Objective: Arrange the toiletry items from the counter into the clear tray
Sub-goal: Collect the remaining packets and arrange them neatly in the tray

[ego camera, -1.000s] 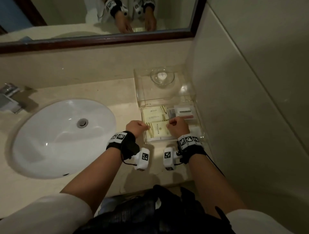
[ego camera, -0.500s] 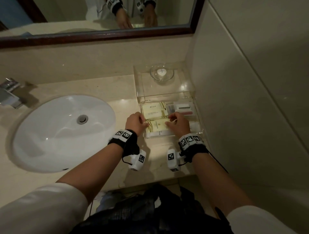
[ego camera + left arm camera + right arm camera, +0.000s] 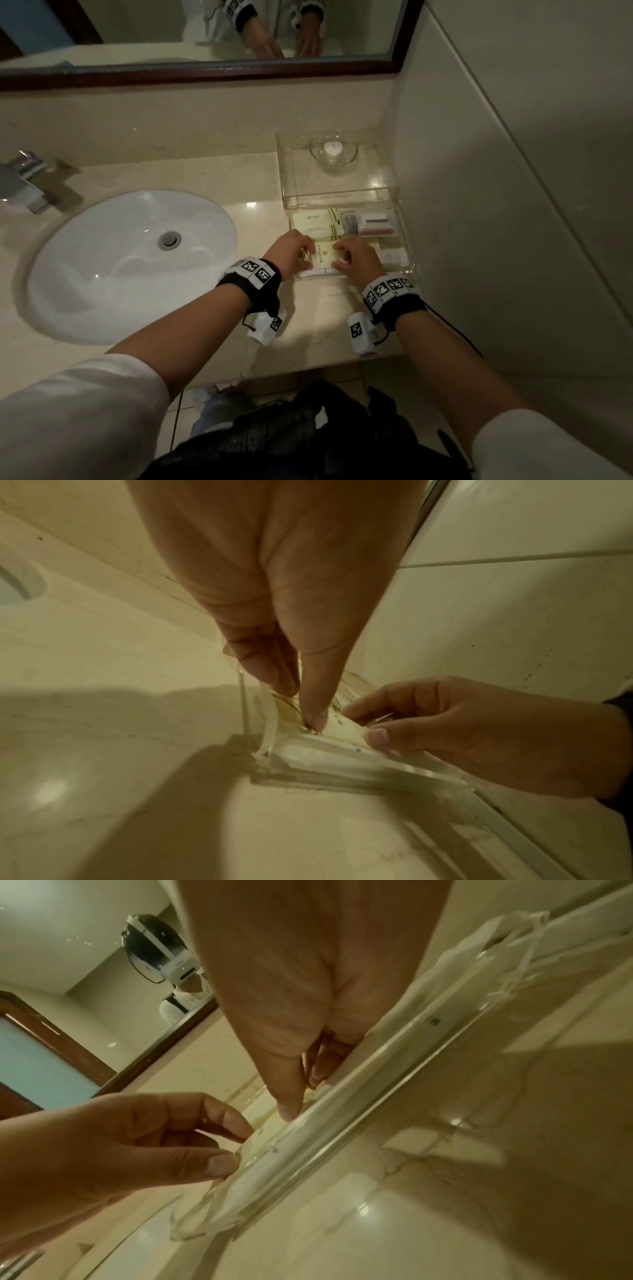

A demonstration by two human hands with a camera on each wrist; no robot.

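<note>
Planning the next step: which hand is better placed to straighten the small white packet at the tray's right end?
Right. The right hand lies beside the white packet; the left hand is at the clear tray's other end.

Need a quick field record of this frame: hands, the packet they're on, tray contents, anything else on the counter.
left hand: fingertips on left end of cream packet
right hand: fingertips on right end of same packet
cream packet: front of clear tray, flat
clear tray: by right wall; also holds a second cream packet and a white-and-red box
glass dish: on clear stand behind tray
sink: left of tray
</note>
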